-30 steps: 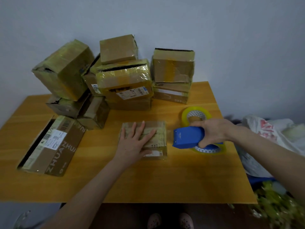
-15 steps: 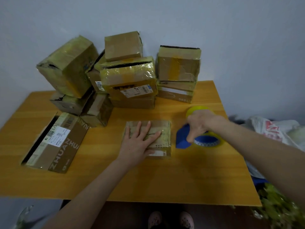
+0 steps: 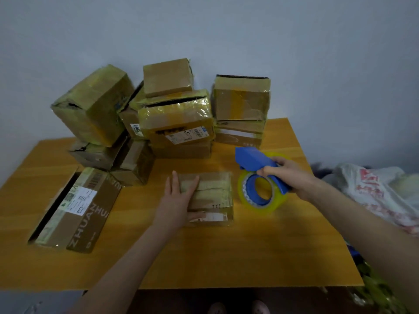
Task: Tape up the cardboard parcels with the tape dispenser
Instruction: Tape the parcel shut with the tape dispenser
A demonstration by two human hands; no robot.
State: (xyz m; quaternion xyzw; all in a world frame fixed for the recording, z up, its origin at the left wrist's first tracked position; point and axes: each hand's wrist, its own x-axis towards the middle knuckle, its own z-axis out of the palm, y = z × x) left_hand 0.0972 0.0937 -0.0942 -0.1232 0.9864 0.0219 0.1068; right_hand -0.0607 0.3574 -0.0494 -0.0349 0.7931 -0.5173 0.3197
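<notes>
Centre of the table point(image 3: 226, 257): small parcel point(image 3: 212, 196), near-square, top seam running left-right as far as I can tell. Left hand point(image 3: 179, 200) lies flat on its left half, fingers straight, pinning it. Tape dispenser point(image 3: 255, 159) is just off the parcel's right side, gripped by right hand point(image 3: 288, 175). Its long axis is diagonal, blue nose toward the stacked parcels point(image 3: 176, 118) at the back edge. Nose likely needs swinging onto the seam.

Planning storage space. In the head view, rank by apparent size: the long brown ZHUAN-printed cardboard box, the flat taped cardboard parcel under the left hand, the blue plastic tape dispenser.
1. Long brown ZHUAN-printed cardboard box.
2-3. Flat taped cardboard parcel and blue plastic tape dispenser look alike; unranked.
</notes>
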